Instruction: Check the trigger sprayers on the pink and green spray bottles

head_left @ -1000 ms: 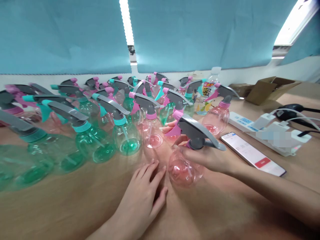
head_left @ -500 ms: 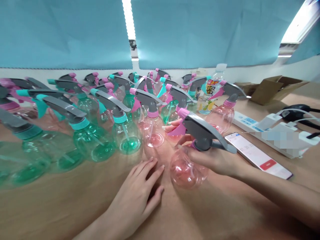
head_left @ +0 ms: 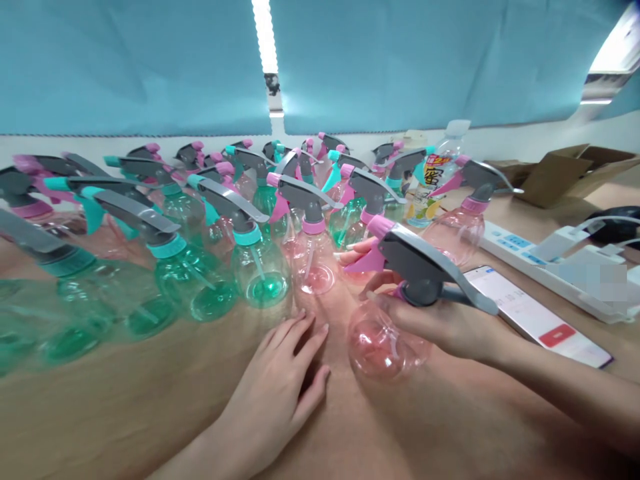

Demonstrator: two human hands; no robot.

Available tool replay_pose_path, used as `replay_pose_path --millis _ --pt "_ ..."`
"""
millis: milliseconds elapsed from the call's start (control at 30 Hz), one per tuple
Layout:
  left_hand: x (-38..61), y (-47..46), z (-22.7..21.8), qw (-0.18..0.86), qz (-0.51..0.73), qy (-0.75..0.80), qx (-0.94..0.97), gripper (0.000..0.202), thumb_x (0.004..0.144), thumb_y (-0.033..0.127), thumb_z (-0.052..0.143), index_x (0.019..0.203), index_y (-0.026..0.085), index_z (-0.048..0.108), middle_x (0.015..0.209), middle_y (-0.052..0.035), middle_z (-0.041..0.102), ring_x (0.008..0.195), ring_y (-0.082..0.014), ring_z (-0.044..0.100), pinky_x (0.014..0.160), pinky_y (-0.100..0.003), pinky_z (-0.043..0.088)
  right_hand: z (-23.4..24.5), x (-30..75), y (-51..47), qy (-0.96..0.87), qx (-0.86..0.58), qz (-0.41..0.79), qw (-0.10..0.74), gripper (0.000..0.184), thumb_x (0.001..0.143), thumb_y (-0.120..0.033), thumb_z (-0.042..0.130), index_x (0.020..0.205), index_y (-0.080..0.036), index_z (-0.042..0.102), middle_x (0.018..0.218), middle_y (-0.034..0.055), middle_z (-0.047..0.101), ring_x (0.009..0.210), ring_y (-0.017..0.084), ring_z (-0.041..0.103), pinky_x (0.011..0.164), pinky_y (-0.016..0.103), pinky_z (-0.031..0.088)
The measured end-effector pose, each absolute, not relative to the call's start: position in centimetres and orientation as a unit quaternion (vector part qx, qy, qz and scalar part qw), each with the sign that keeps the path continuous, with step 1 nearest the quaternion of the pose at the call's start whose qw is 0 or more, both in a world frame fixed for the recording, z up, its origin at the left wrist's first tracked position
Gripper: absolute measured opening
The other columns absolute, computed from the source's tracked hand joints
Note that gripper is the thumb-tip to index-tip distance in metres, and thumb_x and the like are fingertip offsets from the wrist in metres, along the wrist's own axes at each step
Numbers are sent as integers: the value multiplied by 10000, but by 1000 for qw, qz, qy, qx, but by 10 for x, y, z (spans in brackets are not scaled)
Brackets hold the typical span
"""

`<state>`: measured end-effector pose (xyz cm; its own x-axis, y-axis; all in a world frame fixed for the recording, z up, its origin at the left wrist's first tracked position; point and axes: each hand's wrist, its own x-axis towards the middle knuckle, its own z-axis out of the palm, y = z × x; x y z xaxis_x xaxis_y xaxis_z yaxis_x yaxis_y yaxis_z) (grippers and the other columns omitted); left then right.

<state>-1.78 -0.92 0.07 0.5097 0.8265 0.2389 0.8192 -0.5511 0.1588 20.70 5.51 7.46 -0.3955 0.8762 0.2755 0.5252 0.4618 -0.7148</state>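
Observation:
A pink spray bottle (head_left: 376,347) with a grey and pink trigger head leans slightly in my right hand (head_left: 443,328), which is closed around its neck. The fingertips show beyond the pink trigger; the palm side is hidden. My left hand (head_left: 277,377) lies palm down on the table (head_left: 165,407), left of that bottle, fingers stretched and holding nothing. Just past its fingertips stand another pink spray bottle (head_left: 316,263) and a green spray bottle (head_left: 260,273) with a turquoise collar.
Several more green and pink spray bottles (head_left: 197,293) crowd the left and back. On the right lie a phone (head_left: 537,313) and a white power strip (head_left: 530,260) with plugs. Farther back are a labelled drink bottle (head_left: 430,180) and an open cardboard box (head_left: 560,177).
The whole scene has shifted a little to the right in view. Both hands keep nearly the same pose, the right one still closed on the pink spray bottle.

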Motion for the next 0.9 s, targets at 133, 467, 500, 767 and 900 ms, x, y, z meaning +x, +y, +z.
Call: replay_pose_path --millis 133,467,500,767,900 --pt "-18 -9 1 11 149 474 868 394 956 259 459 1323 133 524 1354 -156 530 1266 -315 456 992 -510 440 75 206 54 -788 -437 276 335 254 756 -286 534 987 -256 635 740 8 661 854 239 665 775 373 539" --pt "-17 -9 1 17 159 474 866 397 945 259 468 1318 138 529 1347 -150 542 1257 -317 471 991 -508 443 68 214 59 -805 -449 264 284 101 776 -301 535 777 -231 609 676 6 635 704 211 633 667 354 509" --pt "-17 -9 1 17 162 474 865 395 944 261 471 1315 141 532 1344 -147 545 1253 -318 475 988 -505 447 68 214 60 -809 -441 270 279 103 773 -301 537 772 -238 619 684 5 643 688 209 628 652 354 504" --pt "-17 -10 1 21 148 477 866 406 944 259 475 1327 133 525 1351 -153 537 1260 -317 467 995 -502 439 66 220 60 -808 -447 285 259 110 761 -300 519 748 -250 616 578 -20 604 535 173 568 555 331 465" --pt "-17 -9 2 21 153 478 865 396 943 261 477 1319 148 532 1343 -144 545 1255 -316 473 993 -503 441 67 219 60 -813 -446 258 270 178 734 -262 519 569 -229 461 516 -38 471 471 128 454 446 267 379"
